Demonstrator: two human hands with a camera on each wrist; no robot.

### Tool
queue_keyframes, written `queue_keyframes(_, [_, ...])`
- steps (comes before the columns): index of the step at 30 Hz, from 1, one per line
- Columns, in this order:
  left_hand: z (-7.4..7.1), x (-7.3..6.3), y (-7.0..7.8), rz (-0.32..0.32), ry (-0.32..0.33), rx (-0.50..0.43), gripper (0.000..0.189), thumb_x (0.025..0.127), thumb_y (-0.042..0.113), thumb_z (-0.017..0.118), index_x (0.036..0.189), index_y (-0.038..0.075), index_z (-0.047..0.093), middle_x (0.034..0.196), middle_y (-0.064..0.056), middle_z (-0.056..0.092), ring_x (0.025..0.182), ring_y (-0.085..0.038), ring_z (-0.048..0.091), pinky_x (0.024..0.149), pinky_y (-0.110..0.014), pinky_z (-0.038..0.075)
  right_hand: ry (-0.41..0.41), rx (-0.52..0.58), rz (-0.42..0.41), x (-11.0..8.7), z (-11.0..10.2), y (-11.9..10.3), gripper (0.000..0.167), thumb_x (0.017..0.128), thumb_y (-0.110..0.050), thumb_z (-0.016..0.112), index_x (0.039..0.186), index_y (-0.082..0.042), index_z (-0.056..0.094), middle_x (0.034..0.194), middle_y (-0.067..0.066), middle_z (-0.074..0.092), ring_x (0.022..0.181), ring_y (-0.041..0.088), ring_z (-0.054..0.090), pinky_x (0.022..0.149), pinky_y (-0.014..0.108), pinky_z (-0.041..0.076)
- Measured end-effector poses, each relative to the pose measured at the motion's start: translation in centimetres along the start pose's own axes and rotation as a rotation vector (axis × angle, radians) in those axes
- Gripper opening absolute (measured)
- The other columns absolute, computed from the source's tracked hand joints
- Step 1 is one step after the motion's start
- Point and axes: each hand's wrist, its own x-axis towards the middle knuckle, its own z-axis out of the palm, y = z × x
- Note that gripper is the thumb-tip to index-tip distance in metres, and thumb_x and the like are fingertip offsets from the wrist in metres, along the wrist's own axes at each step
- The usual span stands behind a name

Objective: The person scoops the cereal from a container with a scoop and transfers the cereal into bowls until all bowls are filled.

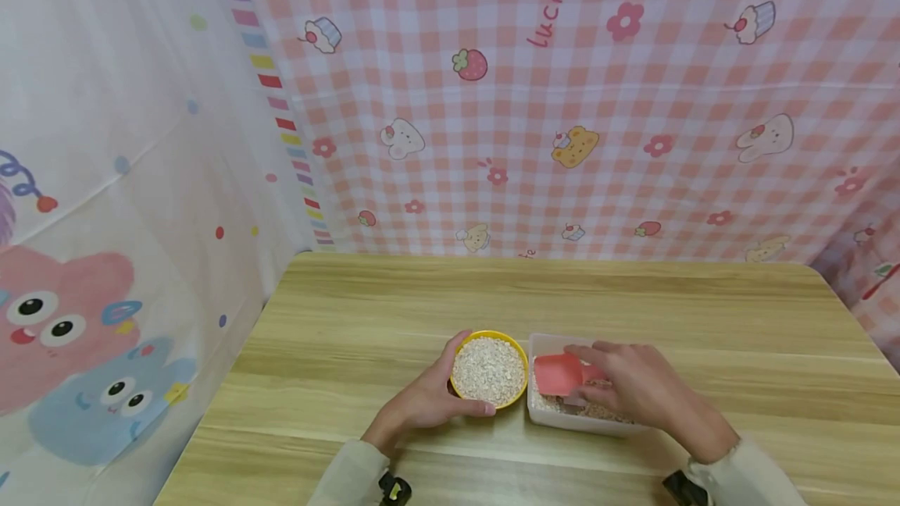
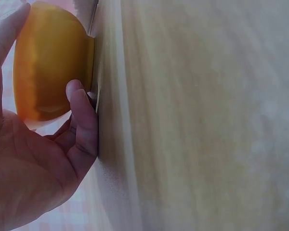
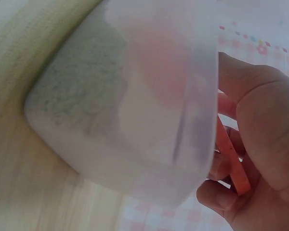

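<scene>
A yellow bowl (image 1: 490, 372) full of pale oat flakes stands on the table, and my left hand (image 1: 437, 390) holds it from the left, thumb at the near side and fingers round the far side. In the left wrist view, the bowl's orange-yellow outer wall (image 2: 53, 62) rests between the thumb and fingers of my left hand (image 2: 33, 168). Just right of the bowl is a translucent plastic box (image 1: 583, 424) with flakes on its bottom. My right hand (image 1: 636, 381) grips the handle of a red scoop (image 1: 558, 375) over the box. The scoop's handle (image 3: 233, 163) lies in my right hand (image 3: 265, 130).
Everything stands on a wood-grain table (image 1: 351, 295). A pink checked cloth (image 1: 436, 115) hangs behind its far edge, and a white cloth with cartoon figures (image 1: 155, 178) hangs along the left side.
</scene>
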Motion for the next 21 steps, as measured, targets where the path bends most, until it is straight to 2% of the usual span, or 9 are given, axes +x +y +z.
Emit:
queue_keyframes(5, [-0.01,-0.05,-0.02,0.000,0.003,0.001,0.117,0.074,0.037,0.088,0.159,0.023,0.009,0.156,-0.014,0.033,0.142,-0.029,0.033,0.116,-0.056,0.025,0.018,-0.012,-0.013,-0.22,0.24,0.12,0.050,0.079,-0.036,0.083,0.122,-0.015,0.069,0.097,0.005,0.074,0.071,0.010,0.063,0.055,0.028,0.048])
queue_keyframes(9, [-0.01,-0.04,0.01,0.000,0.003,0.006,0.117,0.074,0.038,0.088,0.159,0.024,0.009,0.156,-0.014,0.034,0.142,-0.029,0.033,0.115,-0.056,0.026,0.026,-0.040,-0.015,-0.46,0.40,0.19,0.049,0.078,-0.035,0.083,0.121,-0.014,0.070,0.094,0.003,0.073,0.076,0.013,0.064,0.065,0.034,0.050])
queue_keyframes(12, [0.00,-0.01,0.06,-0.001,0.003,0.012,0.117,0.074,0.039,0.088,0.159,0.024,0.009,0.155,-0.015,0.034,0.142,-0.029,0.033,0.115,-0.055,0.026,0.014,-0.051,-0.009,-0.54,0.50,0.24,0.049,0.078,-0.037,0.082,0.120,-0.015,0.070,0.091,0.000,0.072,0.080,0.016,0.062,0.069,0.035,0.044])
queue_keyframes(16, [0.02,0.02,0.00,-0.002,0.004,0.022,0.117,0.074,0.039,0.088,0.159,0.023,0.009,0.155,-0.016,0.035,0.142,-0.030,0.034,0.115,-0.055,0.026,-0.005,-0.043,-0.001,-0.67,0.66,0.35,0.049,0.078,-0.039,0.082,0.119,-0.016,0.071,0.086,-0.005,0.070,0.080,0.014,0.057,0.069,0.032,0.033])
queue_keyframes(21, [0.11,0.05,-0.24,0.010,0.008,0.037,0.118,0.074,0.039,0.088,0.159,0.021,0.009,0.156,-0.015,0.034,0.142,-0.029,0.033,0.116,-0.054,0.026,-0.005,-0.038,0.003,-1.00,0.93,0.54,0.048,0.078,-0.041,0.081,0.118,-0.016,0.071,0.081,-0.010,0.068,0.077,0.011,0.051,0.069,0.030,0.029])
